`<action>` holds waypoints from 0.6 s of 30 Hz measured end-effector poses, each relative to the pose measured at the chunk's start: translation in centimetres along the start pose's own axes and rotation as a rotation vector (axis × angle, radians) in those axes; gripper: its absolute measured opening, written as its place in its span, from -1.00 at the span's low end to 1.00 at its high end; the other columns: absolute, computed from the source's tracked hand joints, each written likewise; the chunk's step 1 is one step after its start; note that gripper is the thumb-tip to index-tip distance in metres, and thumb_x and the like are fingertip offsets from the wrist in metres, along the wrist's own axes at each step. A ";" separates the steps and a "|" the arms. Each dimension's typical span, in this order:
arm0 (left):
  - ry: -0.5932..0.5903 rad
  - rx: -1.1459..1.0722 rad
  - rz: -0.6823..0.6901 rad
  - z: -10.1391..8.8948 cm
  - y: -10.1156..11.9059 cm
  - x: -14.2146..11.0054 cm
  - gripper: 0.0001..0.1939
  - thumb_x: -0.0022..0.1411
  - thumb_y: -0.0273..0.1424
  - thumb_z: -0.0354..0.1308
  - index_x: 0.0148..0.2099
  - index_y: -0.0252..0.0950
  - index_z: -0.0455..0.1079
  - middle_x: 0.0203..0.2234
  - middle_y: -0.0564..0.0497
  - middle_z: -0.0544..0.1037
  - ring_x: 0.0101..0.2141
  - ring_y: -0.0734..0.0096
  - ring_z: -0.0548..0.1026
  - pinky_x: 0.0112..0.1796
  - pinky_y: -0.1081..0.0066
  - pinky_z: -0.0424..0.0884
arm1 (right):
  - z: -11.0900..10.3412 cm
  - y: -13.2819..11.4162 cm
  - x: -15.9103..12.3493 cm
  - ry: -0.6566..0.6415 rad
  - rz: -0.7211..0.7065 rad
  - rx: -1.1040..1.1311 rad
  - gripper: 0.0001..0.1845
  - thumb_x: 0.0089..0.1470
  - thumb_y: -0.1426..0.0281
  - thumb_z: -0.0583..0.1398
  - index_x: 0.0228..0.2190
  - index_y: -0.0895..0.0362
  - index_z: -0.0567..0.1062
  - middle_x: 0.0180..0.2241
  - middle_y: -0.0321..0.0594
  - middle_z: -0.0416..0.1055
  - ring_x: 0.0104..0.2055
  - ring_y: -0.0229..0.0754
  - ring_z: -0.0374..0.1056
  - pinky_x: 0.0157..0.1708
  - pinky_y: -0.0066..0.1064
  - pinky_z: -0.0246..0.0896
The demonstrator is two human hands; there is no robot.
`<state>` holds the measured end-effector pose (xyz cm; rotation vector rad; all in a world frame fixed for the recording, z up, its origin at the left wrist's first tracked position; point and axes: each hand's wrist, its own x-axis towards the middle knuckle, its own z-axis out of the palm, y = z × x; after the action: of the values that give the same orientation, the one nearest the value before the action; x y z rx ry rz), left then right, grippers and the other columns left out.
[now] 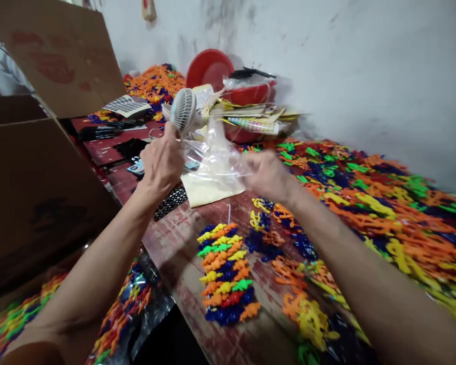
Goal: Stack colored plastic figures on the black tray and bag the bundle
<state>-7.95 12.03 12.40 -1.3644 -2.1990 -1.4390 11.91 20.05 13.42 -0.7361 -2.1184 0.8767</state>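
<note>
1. A clear, thin, crinkled plastic bag (215, 147) is being stretched between two bare hands, above a cream-coloured flat pad (213, 193) that is lying on a worn, red-painted tabletop (167, 235).
2. The left edge of the bag is being gripped by the left hand (162, 159), its fingers curled shut on the film. A white, round-caged fan (183, 109) is standing just beyond; whether it is being touched cannot be told.
3. The right edge of the bag is being pinched by the right hand (266, 175), which is blurring, so the exact placing of its fingers cannot be made out.
4. A neat bundle of small orange, yellow, green, red and blue plastic figures (224, 276) is lying on the tabletop, on the near side of the pad. A thin white strip (229, 214) is projecting from its far end.
5. A broad heap of tangled, many-coloured plastic pieces (365, 203) is spreading on the right, along a stained white wall (365, 71).
6. At the back, a tilted red plastic basin (210, 68) is standing beside a stack of yellowish sheets (251, 111).
7. The left side is being filled by a brown cardboard box (41, 177).
</note>
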 end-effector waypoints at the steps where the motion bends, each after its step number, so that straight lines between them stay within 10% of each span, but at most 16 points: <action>1: -0.006 -0.132 -0.065 0.2 -1.6 -0.1 -0.85 0.28 -0.47 0.16 -0.09 -0.34 0.43 -0.40 -0.02 0.48 -0.28 0.31 0.41 -0.11 0.29 0.24 | 0.9 1.8 -1.0 -0.171 -0.069 -0.137 -0.72 0.07 0.33 0.26 -0.56 0.27 0.55 -0.67 -0.43 0.29 -0.54 -0.40 0.20 -0.49 -0.53 -0.04; 3: -0.047 -0.336 -0.144 1.4 -3.8 -1.4 -0.92 0.28 -0.42 0.16 -0.24 -0.33 0.44 -0.42 0.02 0.48 -0.33 0.41 0.39 -0.18 0.39 0.26 | 2.3 5.7 -2.8 -0.337 -0.162 -0.365 -0.67 0.16 0.27 0.18 -0.54 0.18 0.55 -0.66 -0.34 0.31 -0.56 -0.33 0.17 -0.49 -0.45 -0.10; 8: -0.304 -0.818 -0.443 6.3 -4.5 -7.2 -0.59 0.18 -0.02 0.20 -0.34 -0.32 0.43 -0.42 -0.05 0.55 -0.56 0.47 0.40 -0.56 0.49 0.26 | 3.4 13.0 -4.4 -0.029 0.189 -0.287 -0.91 0.00 0.37 0.19 -0.44 0.12 0.50 -0.64 -0.17 0.36 -0.45 -0.10 0.31 -0.38 -0.36 0.04; 18: -0.271 -0.906 -0.646 9.2 -8.6 -11.6 -0.74 -0.12 -0.29 0.32 -0.45 -0.30 0.33 -0.59 0.15 0.35 -0.58 0.59 0.24 -0.53 0.56 0.17 | 5.2 16.6 -4.4 0.010 0.425 0.387 -0.62 -0.06 -0.02 0.19 -0.49 0.04 0.37 -0.50 -0.22 0.46 -0.44 -0.12 0.40 -0.40 -0.29 0.36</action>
<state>-5.15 11.56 -4.53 -1.0863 -2.3605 -2.8889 14.14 25.17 -3.61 -0.9906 -1.7282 1.4541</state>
